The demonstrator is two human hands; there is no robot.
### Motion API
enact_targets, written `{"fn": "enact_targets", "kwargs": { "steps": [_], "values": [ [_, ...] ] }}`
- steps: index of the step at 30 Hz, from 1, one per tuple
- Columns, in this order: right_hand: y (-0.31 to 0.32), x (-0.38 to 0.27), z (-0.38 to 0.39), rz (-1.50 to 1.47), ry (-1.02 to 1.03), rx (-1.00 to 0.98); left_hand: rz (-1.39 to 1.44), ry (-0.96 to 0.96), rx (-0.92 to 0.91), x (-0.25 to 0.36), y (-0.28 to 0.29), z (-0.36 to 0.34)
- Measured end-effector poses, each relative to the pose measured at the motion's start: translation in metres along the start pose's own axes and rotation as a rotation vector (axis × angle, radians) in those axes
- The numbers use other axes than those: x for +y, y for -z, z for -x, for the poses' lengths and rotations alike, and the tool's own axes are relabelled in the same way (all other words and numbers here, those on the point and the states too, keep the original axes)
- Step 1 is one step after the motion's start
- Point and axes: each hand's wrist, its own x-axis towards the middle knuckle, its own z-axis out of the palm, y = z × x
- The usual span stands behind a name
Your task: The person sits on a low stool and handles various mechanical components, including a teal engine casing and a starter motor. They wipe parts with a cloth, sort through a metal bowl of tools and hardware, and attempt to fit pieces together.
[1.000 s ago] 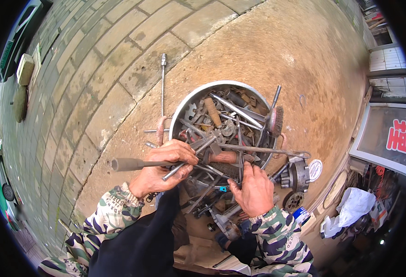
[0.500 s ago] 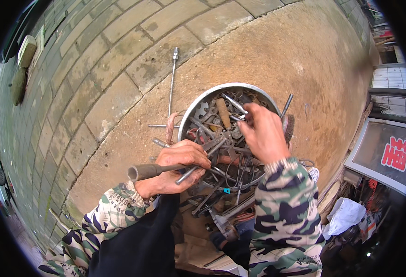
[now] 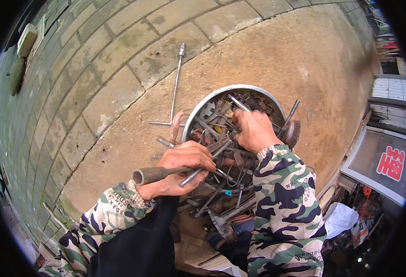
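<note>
My left hand (image 3: 184,161) is closed round a dark tubular socket wrench (image 3: 150,175), whose hollow end points left. A thin metal rod (image 3: 191,177) is held in the same grip. Inside the round metal basin (image 3: 240,87), my right hand (image 3: 257,131) reaches into a heap of rusty tools with its fingers bent down. What those fingers grip is hidden beneath them. Just beyond them lies a shiny metal bar (image 3: 239,102). Wrenches, loose fittings and wire loops fill the basin around both hands.
A long T-shaped socket wrench (image 3: 177,78) lies on the concrete, left of the basin, near a reddish-brown handle (image 3: 175,127). At the basin's right are a round wire brush (image 3: 293,134) and a leaning rod (image 3: 294,111). A framed panel (image 3: 374,157) stands farther right.
My right hand has moved down and slightly left onto the tools, covering the wooden handle seen before. My left hand keeps its grip on the socket wrench and rod. The view has shifted slightly.
</note>
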Motion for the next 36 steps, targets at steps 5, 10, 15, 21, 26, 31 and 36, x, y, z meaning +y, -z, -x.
{"fn": "enact_targets", "kwargs": {
  "steps": [5,10,15,21,26,31,36],
  "values": [
    [0.011,-0.003,-0.016,-0.167,-0.048,-0.132,-0.019,0.006,0.008,-0.004,-0.001,0.002],
    [-0.027,0.003,-0.037,-0.201,-0.083,0.200,0.051,-0.034,-0.007,-0.009,-0.005,0.000],
    [-0.033,-0.031,-0.052,0.075,-0.108,0.152,0.003,-0.022,0.011,-0.005,-0.003,0.004],
    [-0.027,-0.019,-0.034,0.229,-0.023,0.224,0.003,-0.028,0.022,-0.008,0.000,0.005],
    [-0.019,0.000,0.002,0.011,0.058,0.192,0.016,-0.034,0.030,-0.009,0.006,0.008],
    [-0.006,-0.001,0.022,-0.144,0.110,0.170,-0.005,-0.023,0.033,-0.005,0.007,0.010],
    [-0.008,-0.006,0.043,-0.253,0.138,0.202,0.042,-0.041,0.058,-0.007,0.008,0.008]
  ]
}}
